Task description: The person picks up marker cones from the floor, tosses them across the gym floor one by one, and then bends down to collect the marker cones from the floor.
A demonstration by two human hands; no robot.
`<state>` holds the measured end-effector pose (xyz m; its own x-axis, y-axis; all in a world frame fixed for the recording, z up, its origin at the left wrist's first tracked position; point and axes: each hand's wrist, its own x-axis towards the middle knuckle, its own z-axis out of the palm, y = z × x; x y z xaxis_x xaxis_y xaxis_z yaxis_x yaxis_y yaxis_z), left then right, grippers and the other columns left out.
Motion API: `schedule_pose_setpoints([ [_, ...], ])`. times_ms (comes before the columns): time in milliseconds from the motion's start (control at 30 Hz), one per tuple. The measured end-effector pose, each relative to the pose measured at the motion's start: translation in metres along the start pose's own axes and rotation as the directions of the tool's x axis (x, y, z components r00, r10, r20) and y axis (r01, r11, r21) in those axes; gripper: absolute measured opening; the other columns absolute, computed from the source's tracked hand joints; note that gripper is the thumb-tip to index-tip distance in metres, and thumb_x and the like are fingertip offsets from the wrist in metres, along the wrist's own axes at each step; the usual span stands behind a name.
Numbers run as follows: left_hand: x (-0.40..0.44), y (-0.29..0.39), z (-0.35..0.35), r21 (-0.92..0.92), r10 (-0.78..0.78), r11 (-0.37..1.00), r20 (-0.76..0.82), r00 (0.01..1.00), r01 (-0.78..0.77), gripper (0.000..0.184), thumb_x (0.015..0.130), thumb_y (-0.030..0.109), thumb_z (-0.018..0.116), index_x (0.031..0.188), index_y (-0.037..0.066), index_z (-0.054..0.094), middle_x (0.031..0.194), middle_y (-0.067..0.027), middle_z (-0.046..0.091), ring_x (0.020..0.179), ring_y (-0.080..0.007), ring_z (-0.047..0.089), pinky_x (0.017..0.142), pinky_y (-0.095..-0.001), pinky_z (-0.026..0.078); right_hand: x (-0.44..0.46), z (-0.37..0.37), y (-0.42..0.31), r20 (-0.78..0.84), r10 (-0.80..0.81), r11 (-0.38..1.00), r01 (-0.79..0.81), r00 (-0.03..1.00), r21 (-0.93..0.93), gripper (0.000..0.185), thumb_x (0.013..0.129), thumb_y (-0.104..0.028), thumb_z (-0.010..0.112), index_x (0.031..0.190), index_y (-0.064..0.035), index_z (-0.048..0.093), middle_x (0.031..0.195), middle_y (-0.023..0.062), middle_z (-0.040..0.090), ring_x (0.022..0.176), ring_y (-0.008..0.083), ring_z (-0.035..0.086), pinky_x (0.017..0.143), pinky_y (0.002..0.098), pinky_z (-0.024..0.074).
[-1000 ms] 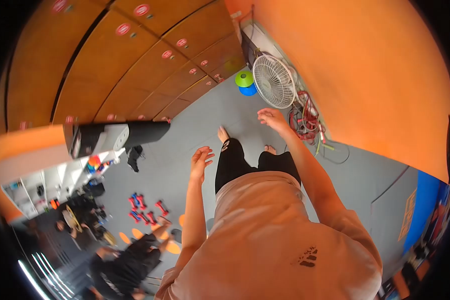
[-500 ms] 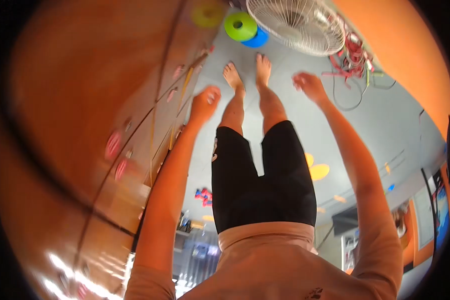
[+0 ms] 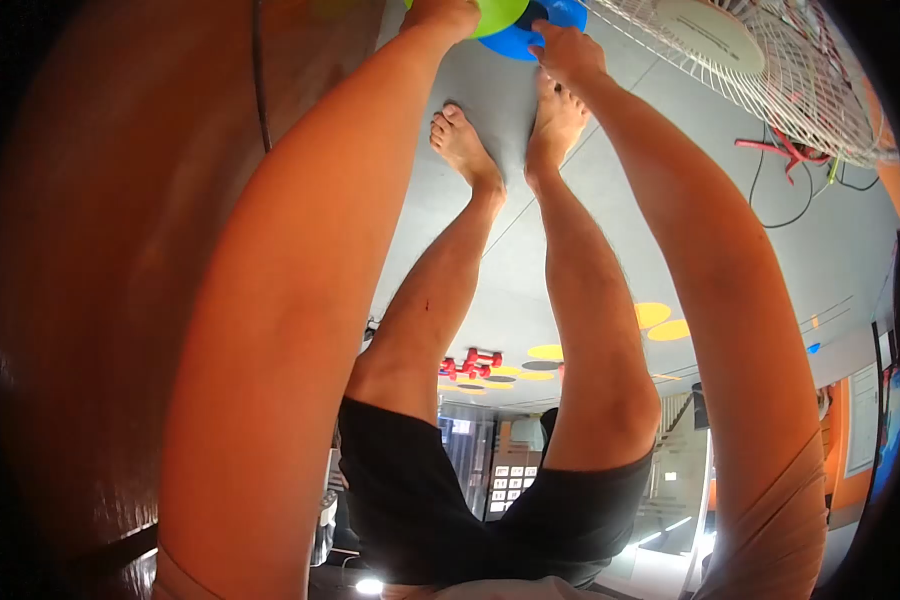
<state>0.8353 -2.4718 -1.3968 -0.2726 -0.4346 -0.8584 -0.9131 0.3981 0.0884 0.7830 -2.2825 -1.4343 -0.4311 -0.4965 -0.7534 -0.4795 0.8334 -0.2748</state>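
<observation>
At the top edge of the view, my left hand [image 3: 444, 16] is closed at the green cone disc [image 3: 500, 14], its fingers partly cut off by the frame. My right hand [image 3: 568, 52] reaches to the blue cone disc [image 3: 515, 42], just right of the green one, with its index finger stretched onto the blue surface near the dark centre hole. The other right-hand fingers are bent. Both discs lie beyond my bare feet [image 3: 562, 112], and the green one overlaps the blue one.
A white fan [image 3: 715, 35] stands close to the right of my right hand. Red straps [image 3: 790, 150] and a cable lie on the grey floor [image 3: 510, 235]. A brown locker surface [image 3: 120, 250] fills the left side. Red dumbbells [image 3: 475, 362] lie behind my legs.
I have bent down, and both hands have moved forward to the discs. My left hand has come to the green disc and my right to the blue one. The fan and discs appear closer.
</observation>
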Motion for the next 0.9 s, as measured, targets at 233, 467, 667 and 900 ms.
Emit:
schedule_pose_setpoints([
  [233, -0.183, -0.048, -0.021, -0.055, 0.32, 0.945, -0.06, 0.946, -0.323, 0.032, 0.088, 0.036, 0.053, 0.094, 0.006, 0.063, 0.091, -0.0195, 0.065, 0.089, -0.0395, 0.061, 0.076, -0.0484, 0.048, -0.203, -0.072, 0.008, 0.008, 0.021, 0.952, -0.022, 1.0, 0.307, 0.028, 0.084, -0.047, 0.061, 0.096, -0.0234, 0.071, 0.086, 0.0081, 0.068, 0.085, 0.0312, 0.064, 0.073, 0.0427, 0.051],
  [467, -0.478, 0.005, -0.168, -0.053, 0.589, 0.8, -0.121, 0.799, -0.598, 0.021, 0.083, 0.022, 0.066, 0.09, 0.002, 0.064, 0.084, -0.0195, 0.062, 0.086, -0.0385, 0.058, 0.07, -0.0483, 0.042, -0.495, -0.248, 0.008, -0.271, 0.344, 0.841, -0.166, 0.899, 0.515, 0.036, 0.082, -0.053, 0.062, 0.081, -0.0175, 0.069, 0.064, 0.0085, 0.064, 0.066, 0.0318, 0.065, 0.058, 0.0442, 0.0489],
  [667, -0.565, 0.025, -0.202, 0.049, 0.814, 0.509, -0.35, 0.463, -0.859, 0.023, 0.085, 0.019, 0.064, 0.101, 0.003, 0.063, 0.139, -0.0298, 0.03, 0.123, -0.0457, 0.041, 0.103, -0.0457, 0.034, -0.631, -0.253, 0.025, -0.232, 0.463, 0.355, 0.061, 0.855, 0.933, 0.03, 0.091, -0.03, 0.063, 0.107, -0.0055, 0.062, 0.099, 0.0097, 0.066, 0.086, 0.021, 0.066, 0.055, 0.0362, 0.0597],
  [900, -0.697, 0.06, -0.164, -0.127, 0.968, 0.182, -0.149, 0.2, -0.975, 0.02, 0.091, 0.016, 0.056, 0.098, -0.003, 0.057, 0.139, -0.0275, 0.035, 0.125, -0.041, 0.041, 0.105, -0.0453, 0.031, -0.762, -0.267, -0.075, -0.382, 0.478, -0.035, 0.452, 0.791, 0.891, 0.04, 0.091, -0.041, 0.059, 0.113, -0.0089, 0.065, 0.155, 0.0151, 0.013, 0.128, 0.03, 0.041, 0.081, 0.0421, 0.0547],
])
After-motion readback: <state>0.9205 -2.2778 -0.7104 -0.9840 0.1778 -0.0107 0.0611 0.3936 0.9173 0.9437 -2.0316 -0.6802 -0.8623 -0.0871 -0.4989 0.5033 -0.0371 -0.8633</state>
